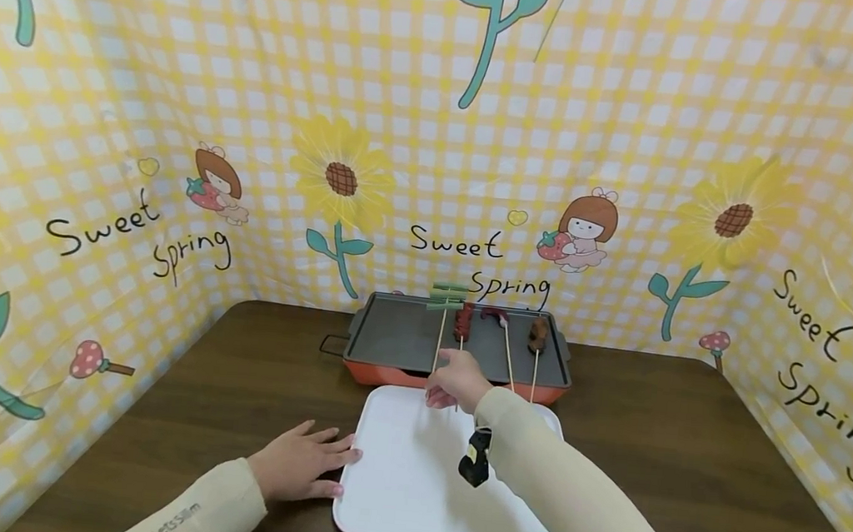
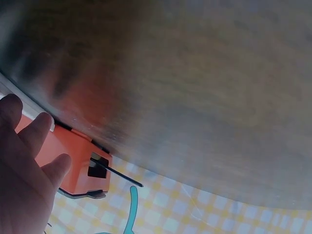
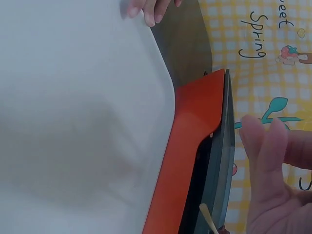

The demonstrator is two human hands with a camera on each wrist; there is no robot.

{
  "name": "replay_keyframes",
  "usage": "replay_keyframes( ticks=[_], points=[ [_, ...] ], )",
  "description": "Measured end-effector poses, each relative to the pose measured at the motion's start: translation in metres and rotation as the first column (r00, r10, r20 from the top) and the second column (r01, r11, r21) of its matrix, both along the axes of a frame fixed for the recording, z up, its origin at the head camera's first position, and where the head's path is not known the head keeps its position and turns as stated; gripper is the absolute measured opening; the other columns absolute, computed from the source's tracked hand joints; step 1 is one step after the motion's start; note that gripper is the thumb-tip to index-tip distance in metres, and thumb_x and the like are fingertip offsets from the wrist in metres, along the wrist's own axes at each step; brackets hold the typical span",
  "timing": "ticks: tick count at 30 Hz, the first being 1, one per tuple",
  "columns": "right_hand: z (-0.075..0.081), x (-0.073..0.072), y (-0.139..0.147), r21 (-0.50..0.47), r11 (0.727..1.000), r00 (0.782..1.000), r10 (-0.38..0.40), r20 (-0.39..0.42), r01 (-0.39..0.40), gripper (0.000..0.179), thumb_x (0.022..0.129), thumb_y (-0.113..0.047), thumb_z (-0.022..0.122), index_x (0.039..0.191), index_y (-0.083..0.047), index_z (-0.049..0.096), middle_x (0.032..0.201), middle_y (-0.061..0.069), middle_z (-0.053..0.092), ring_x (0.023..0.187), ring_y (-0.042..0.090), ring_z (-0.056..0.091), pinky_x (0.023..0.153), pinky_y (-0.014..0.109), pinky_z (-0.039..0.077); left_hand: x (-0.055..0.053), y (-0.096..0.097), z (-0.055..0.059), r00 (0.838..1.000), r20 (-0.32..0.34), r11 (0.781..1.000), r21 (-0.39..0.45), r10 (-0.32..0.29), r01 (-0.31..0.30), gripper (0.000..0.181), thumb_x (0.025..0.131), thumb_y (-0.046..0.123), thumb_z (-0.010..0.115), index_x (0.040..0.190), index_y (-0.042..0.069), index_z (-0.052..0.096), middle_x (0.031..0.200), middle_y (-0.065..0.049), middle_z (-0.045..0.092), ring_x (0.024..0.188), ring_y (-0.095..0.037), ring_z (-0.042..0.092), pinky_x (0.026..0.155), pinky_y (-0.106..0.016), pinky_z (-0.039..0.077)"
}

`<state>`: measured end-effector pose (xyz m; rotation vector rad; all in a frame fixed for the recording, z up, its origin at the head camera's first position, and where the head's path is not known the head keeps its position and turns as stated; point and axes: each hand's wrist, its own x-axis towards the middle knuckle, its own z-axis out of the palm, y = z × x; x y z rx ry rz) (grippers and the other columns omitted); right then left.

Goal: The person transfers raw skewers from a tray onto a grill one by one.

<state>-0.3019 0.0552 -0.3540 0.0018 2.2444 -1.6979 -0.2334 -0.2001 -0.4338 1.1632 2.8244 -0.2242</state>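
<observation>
In the head view, my right hand (image 1: 458, 379) pinches the thin stick of a skewer (image 1: 446, 298) topped with green pieces like cut beans or scallions, its top above the grill plate. The right wrist view shows this hand (image 3: 273, 170) with thumb and fingers together, the stick hard to see there. My left hand (image 1: 303, 462) has its fingers spread, the tips touching the left rim of a white tray (image 1: 408, 498). On the orange grill (image 1: 391, 330) lie a red skewer (image 1: 463, 324), a dark red curled skewer (image 1: 495, 315) and a brown chunky skewer (image 1: 538, 334).
The grill stands behind the tray on a dark wooden table (image 1: 191, 389), with a wire handle (image 1: 332, 345) at its left. Sticks overhang its front edge toward the tray. A yellow checked cloth (image 1: 434, 166) closes in the back and sides.
</observation>
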Motion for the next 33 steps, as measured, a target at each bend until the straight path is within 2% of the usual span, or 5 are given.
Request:
replay_keyframes(
  ticks=[8,12,19,27,33],
  points=[
    [-0.006,-0.005,0.003,0.009,0.999,0.999,0.032,0.042,-0.032,0.068,0.085,0.011,0.057,0.148,-0.002,0.034,0.058,0.009,0.059,0.042,0.012,0.052,0.041,0.022,0.046,0.0,0.002,-0.002,1.0,0.013,1.0,0.005,-0.003,0.003,0.056,0.094,0.055,0.047,0.138,0.022,0.054,0.142,-0.002,0.05,0.127,-0.029,0.049,0.099,-0.055,0.036],
    [-0.009,-0.009,0.005,0.024,0.999,0.999,0.022,0.042,-0.023,0.056,0.086,0.01,0.055,0.141,0.005,0.043,0.058,0.009,0.058,0.042,0.011,0.051,0.042,0.021,0.045,-0.001,0.002,-0.002,1.0,0.005,1.0,0.003,-0.009,0.009,0.056,0.094,0.056,0.045,0.138,0.021,0.054,0.141,-0.003,0.051,0.126,-0.029,0.05,0.099,-0.055,0.036],
    [-0.009,-0.011,0.007,0.066,0.998,1.0,0.013,-0.01,-0.012,0.034,0.085,0.012,0.056,0.119,0.014,0.056,0.066,0.014,0.062,0.044,0.011,0.053,0.044,0.021,0.047,-0.003,0.0,-0.001,1.0,0.028,1.0,0.004,0.001,-0.001,0.057,0.094,0.056,0.047,0.138,0.021,0.054,0.142,-0.003,0.05,0.127,-0.03,0.049,0.1,-0.056,0.035],
    [-0.011,-0.01,0.003,0.078,0.997,0.999,-0.002,-0.05,0.006,0.028,0.085,0.011,0.057,0.113,0.016,0.059,0.064,0.013,0.063,0.044,0.01,0.054,0.044,0.021,0.048,-0.003,0.0,-0.004,0.999,0.035,1.0,0.021,0.004,-0.004,0.057,0.094,0.055,0.047,0.138,0.02,0.054,0.142,-0.003,0.05,0.127,-0.03,0.049,0.099,-0.057,0.035],
    [-0.011,-0.011,-0.002,0.066,0.998,0.999,-0.012,-0.047,0.016,0.024,0.086,0.011,0.058,0.108,0.018,0.06,0.062,0.011,0.062,0.044,0.01,0.054,0.044,0.02,0.047,-0.002,-0.001,-0.003,0.999,0.034,1.0,0.022,0.007,-0.008,0.056,0.094,0.055,0.047,0.138,0.021,0.054,0.142,-0.003,0.05,0.127,-0.03,0.049,0.1,-0.056,0.035]
  ],
)
